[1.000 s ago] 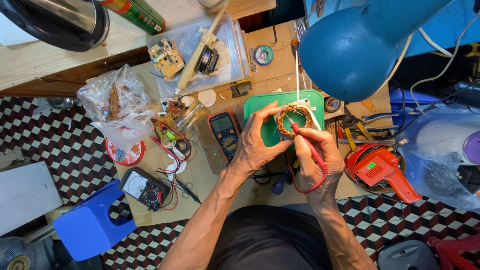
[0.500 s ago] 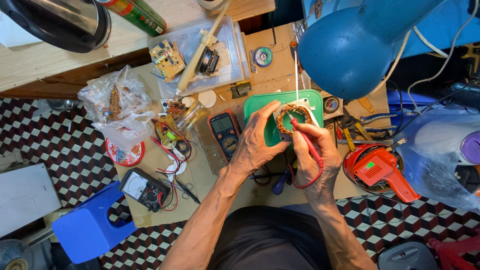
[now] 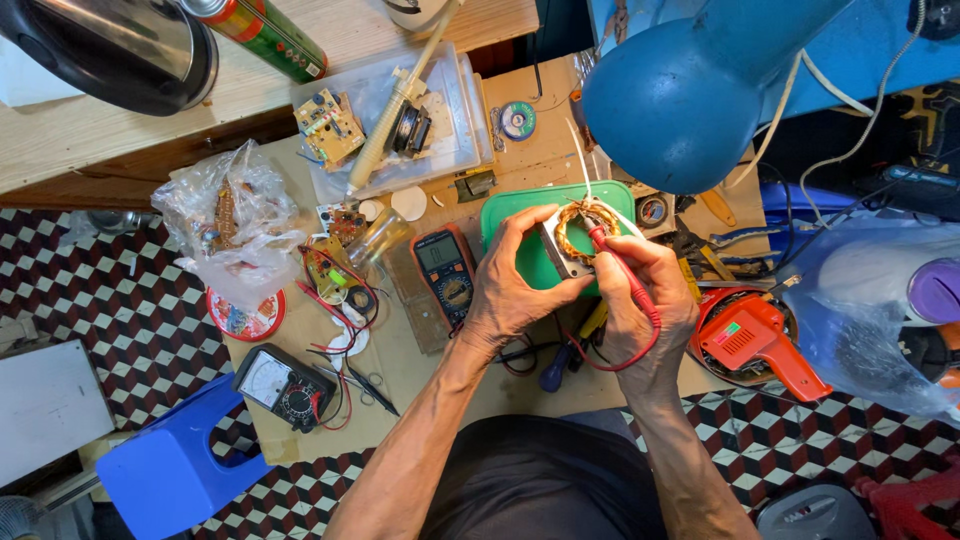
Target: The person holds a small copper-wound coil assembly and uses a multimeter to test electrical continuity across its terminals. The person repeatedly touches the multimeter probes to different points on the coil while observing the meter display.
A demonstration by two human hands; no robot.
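Left hand (image 3: 515,285) fingers grasp the copper coil (image 3: 580,232); right hand (image 3: 645,305) fingers pinch a red probe (image 3: 622,268) onto it.

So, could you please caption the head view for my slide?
Left hand steadies a copper-wound coil while right hand presses a red probe to it.

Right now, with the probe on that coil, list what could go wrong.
The red probe in the right hand touches thin copper windings of the coil; a slip could scrape them. The left hand grips the coil by its edge above the green lid, so it might twist loose. The red lead loops near the clutter and could snag.
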